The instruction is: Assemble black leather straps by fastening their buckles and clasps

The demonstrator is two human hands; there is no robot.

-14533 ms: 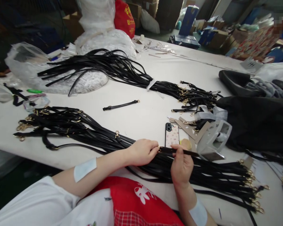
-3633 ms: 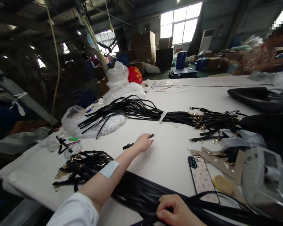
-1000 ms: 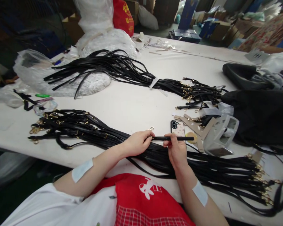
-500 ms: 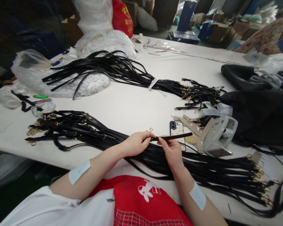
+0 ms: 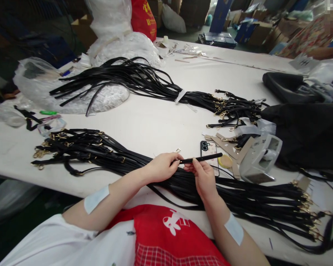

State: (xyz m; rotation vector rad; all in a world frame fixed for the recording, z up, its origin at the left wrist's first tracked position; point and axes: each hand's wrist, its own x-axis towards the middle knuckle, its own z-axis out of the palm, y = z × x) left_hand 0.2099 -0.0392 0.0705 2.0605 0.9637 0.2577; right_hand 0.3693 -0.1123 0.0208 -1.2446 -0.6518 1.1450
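Note:
Between my two hands a short black strap (image 5: 208, 157) is held up, its rounded free end pointing right. My left hand (image 5: 164, 167) pinches its left part, where a gold clasp (image 5: 178, 150) pokes out just beyond the fingers. Thumb and fingers of my right hand (image 5: 203, 174) are closed on the strap's middle. Both hands are over a long bundle of black straps (image 5: 233, 195) with gold hardware at its ends. How the strap joins the clasp is hidden by my fingers.
A second strap bundle (image 5: 155, 87), bound with a white tie, lies farther back. To the right are a phone (image 5: 210, 148), a yellow tape roll (image 5: 225, 161), a tape dispenser (image 5: 259, 159) and a black bag (image 5: 308, 136). Plastic wrapping (image 5: 105, 99) sits at the left; a person is partly visible at far right.
My right hand has slid slightly right along the strap, away from my left hand. The strap's free end has tilted up a little. My left hand keeps its pinch.

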